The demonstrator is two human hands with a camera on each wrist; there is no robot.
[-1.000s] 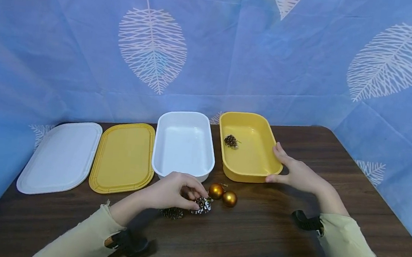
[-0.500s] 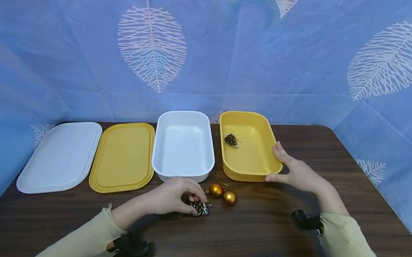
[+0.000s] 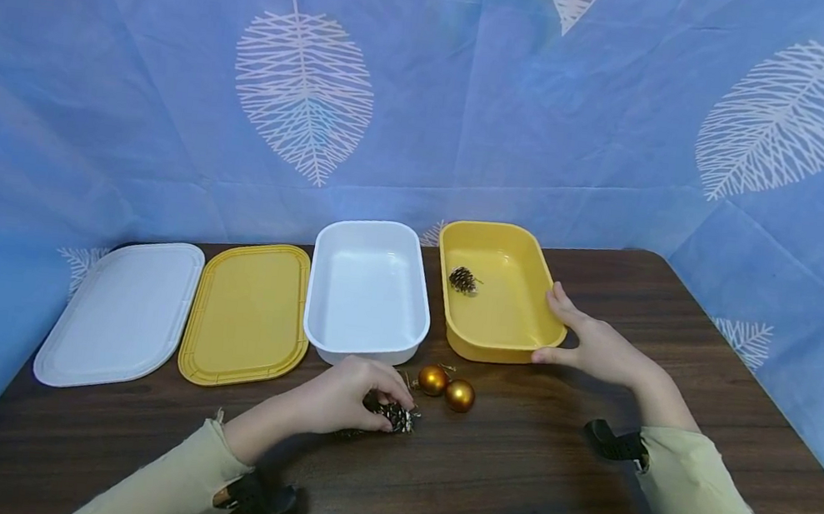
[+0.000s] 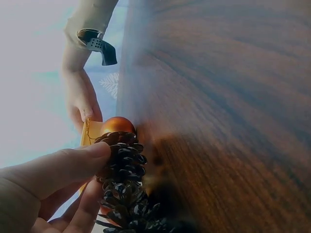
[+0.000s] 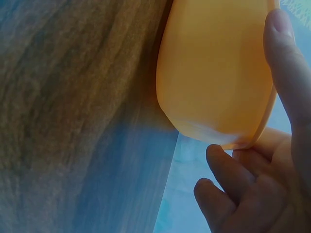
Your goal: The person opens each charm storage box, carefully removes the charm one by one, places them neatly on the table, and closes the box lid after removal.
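In the head view my left hand pinches a dark, white-tipped pine cone low at the table, in front of the white box. The left wrist view shows my thumb against this pine cone, with a second cone right beside it. Two shiny orange-gold ball ornaments lie just to the right of that hand. My right hand holds the near right corner of the yellow box, thumb on its front and fingers along its side. One brown pine cone lies inside this box.
The white box stands left of the yellow one. Further left, a yellow lid and a white lid lie flat on the dark wooden table. A blue leaf-patterned cloth hangs behind.
My left hand has come down slightly toward the table's front, and the pine cone at its fingertips sits a little lower. The right hand keeps its place on the yellow box.
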